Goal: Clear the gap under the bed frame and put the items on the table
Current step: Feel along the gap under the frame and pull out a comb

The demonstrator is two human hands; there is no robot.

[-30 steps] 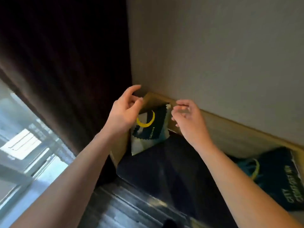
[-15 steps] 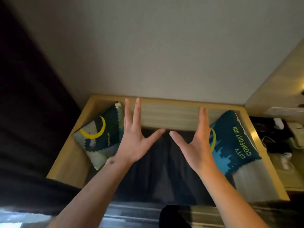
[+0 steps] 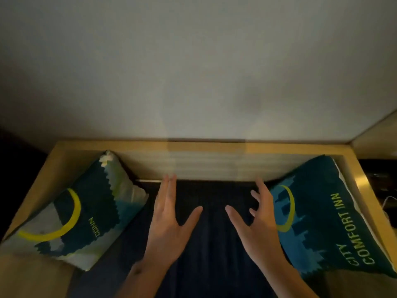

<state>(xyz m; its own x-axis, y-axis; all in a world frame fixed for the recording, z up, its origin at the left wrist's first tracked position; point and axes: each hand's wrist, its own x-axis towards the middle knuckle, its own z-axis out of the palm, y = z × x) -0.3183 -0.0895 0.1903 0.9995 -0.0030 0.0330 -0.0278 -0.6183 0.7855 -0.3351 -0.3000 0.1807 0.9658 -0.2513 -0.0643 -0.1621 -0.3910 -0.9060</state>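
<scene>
Reaching forward, both hands are held above the dark blue cushion [image 3: 204,244] inside the wooden frame [image 3: 193,145]. The left hand [image 3: 169,222] is flat, fingers straight and released, grasping nothing. The right hand [image 3: 257,224] is also empty, its fingers slightly bent. One printed pillow [image 3: 73,214] leans in the frame's left corner, and a second pillow [image 3: 328,220] (the words "CITY COMFORT INN" are read on it) leans in the right corner. Neither pillow is touched, as far as can be seen.
</scene>
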